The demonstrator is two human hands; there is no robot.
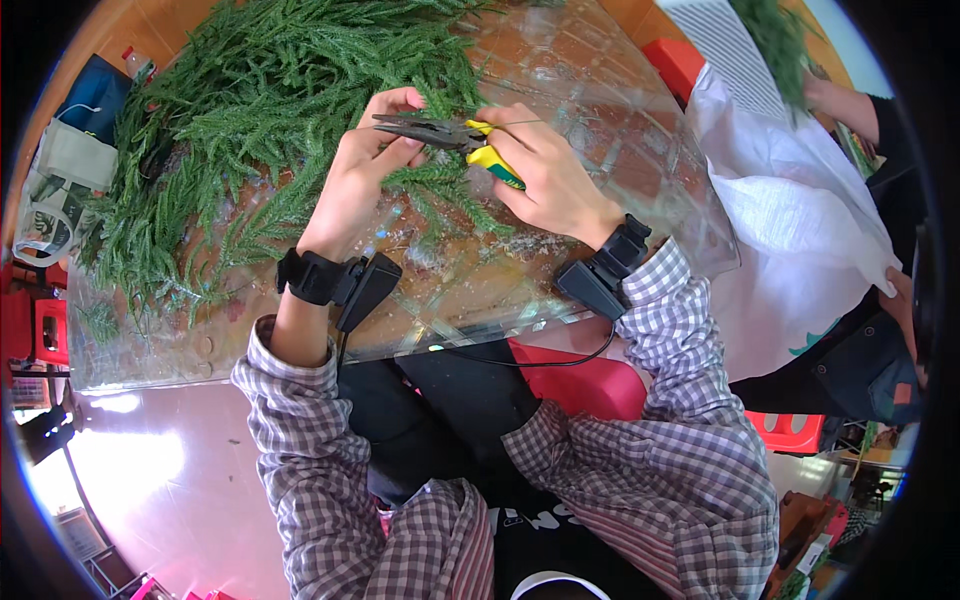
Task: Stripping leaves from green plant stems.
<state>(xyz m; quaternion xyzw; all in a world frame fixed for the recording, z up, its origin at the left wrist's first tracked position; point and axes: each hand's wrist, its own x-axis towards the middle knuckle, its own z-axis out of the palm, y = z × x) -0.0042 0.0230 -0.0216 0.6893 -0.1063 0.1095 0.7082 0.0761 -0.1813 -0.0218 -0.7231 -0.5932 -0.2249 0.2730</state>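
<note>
Beside bristly green sprigs (320, 80), right fingers (512, 152) gripping yellow-handled pliers (455, 137), left fingers (390, 102) curled, hold unclear

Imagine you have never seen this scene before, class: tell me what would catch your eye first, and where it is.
The big heap of green needle-leaved sprigs stands out first, spread over the upper left of the table. Next come the yellow-and-green-handled pliers, held near the upper middle in the right grip, their dark nose pointing left. A large white sheet or bag hangs on the right side.
</note>
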